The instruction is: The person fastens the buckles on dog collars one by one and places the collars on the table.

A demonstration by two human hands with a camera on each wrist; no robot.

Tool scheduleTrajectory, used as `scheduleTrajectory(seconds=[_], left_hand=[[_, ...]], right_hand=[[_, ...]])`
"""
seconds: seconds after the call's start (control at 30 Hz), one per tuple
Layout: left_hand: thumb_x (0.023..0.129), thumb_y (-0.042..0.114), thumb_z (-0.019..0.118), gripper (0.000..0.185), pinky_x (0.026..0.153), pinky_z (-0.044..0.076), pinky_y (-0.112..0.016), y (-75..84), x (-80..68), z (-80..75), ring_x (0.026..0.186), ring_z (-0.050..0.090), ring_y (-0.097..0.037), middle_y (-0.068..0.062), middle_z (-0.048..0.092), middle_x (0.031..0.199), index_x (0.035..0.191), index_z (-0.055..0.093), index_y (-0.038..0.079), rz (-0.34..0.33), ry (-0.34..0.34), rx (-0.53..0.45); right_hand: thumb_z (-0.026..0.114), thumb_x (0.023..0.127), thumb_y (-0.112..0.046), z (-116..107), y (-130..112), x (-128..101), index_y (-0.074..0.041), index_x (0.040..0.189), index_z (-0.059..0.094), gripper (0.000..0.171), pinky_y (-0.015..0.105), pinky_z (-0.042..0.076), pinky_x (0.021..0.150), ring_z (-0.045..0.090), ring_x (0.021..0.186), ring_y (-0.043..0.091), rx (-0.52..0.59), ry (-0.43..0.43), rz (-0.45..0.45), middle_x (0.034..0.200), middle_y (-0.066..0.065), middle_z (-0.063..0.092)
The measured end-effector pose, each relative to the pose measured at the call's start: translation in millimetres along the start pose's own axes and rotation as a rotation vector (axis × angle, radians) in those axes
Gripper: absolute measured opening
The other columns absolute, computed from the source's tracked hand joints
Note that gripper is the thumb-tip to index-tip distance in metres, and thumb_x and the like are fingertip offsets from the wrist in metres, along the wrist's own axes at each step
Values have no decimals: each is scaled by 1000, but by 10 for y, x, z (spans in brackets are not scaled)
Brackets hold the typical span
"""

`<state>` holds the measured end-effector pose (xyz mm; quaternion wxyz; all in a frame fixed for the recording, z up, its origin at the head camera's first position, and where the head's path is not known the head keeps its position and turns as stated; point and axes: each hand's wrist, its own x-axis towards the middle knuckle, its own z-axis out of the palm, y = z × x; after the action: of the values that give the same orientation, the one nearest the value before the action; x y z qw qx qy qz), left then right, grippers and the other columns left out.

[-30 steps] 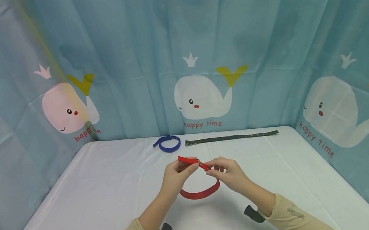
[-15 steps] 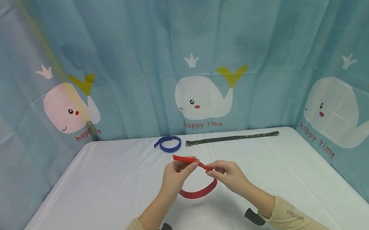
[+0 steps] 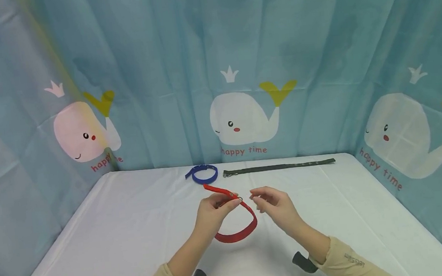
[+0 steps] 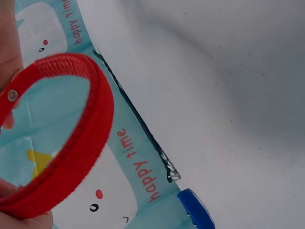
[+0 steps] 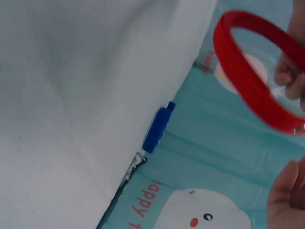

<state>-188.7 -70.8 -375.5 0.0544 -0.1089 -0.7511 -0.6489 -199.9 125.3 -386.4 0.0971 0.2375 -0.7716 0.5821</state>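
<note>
A red collar (image 3: 237,236) hangs in a closed loop over the middle of the table. My left hand (image 3: 209,213) pinches it between thumb and fingers beside the small metal buckle, and the strap's tail points up and left past the fingers. In the left wrist view the red collar (image 4: 90,138) shows a ribbed band and a metal eyelet. My right hand (image 3: 275,205) is just right of the buckle, apart from the collar, with loosely bent fingers and nothing in them. In the right wrist view a gap separates the right hand (image 5: 286,195) from the red collar (image 5: 243,78).
At the table's back edge lies a coiled blue collar (image 3: 204,175). To its right a dark green strap (image 3: 280,167) with a buckle and eyelets lies straight. A white cloth covers the table (image 3: 134,237). Behind it hangs a blue curtain (image 3: 152,95) with whale prints.
The right hand has let go of the red strap and drawn slightly away. The strap's tail has slid further up and left past my left hand, and the loop has become smaller.
</note>
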Motion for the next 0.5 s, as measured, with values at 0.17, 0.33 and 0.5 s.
scheduleTrajectory(seconds=[0.17,0.33,0.5], left_hand=[[86,24,75,27,79,53,-37,8,-14,0,89,66,-21,-8,72,93,101,72,2,-18,-28,35],[87,22,74,26,78,54,-36,-3,-13,54,88,65,-21,-8,71,95,101,72,1,7,-103,61],[88,20,73,27,78,55,-34,-26,-25,118,87,67,-21,-9,71,96,105,71,0,55,-158,72]], right_hand=[[62,92,-2,-68,-84,73,1,111,69,20,27,50,73,57,87,15,-75,71,-113,101,13,66],[64,90,-5,-62,-244,177,-2,114,69,24,42,47,85,53,107,23,-160,-48,-189,111,8,62],[70,87,-5,-20,-338,225,-4,106,72,19,47,42,89,45,115,29,-188,-159,-239,114,8,59]])
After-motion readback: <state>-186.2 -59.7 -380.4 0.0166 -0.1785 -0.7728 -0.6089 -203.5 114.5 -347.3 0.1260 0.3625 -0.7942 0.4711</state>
